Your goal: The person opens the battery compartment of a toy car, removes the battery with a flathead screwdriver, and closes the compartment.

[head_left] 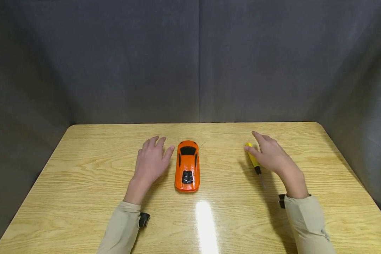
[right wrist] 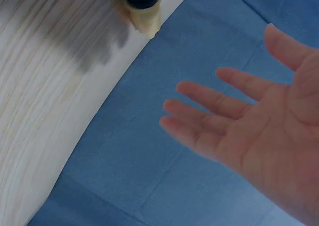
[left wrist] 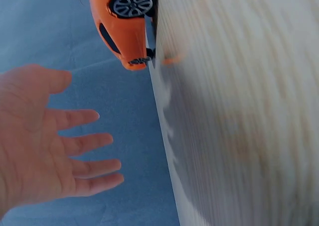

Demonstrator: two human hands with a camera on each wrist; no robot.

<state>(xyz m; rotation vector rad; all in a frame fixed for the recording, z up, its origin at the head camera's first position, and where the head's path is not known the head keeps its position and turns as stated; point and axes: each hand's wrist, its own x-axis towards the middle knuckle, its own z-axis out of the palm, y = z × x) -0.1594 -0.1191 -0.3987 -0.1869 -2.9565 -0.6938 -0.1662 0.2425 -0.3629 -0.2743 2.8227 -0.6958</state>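
An orange toy car (head_left: 187, 164) stands on the wooden table, its wheels (left wrist: 132, 5) showing in the left wrist view. Just left of it is my left hand (head_left: 150, 160), fingers spread, apart from the car and holding nothing. A screwdriver (head_left: 253, 159) with a yellow handle, a black collar and a thin shaft lies on the table to the right. Above it hovers my right hand (head_left: 273, 155), fingers extended and thumb out, partly covering the handle in the head view. In the right wrist view that palm (right wrist: 279, 131) holds nothing, and only a blurred end of the screwdriver shows.
The light wooden table (head_left: 98, 183) has rounded far corners. Dark grey cloth (head_left: 197, 63) hangs behind it and at both sides. A thin wire (head_left: 202, 144) sticks out near the car's far right end. Each sleeve carries a small black wrist device (head_left: 144, 219).
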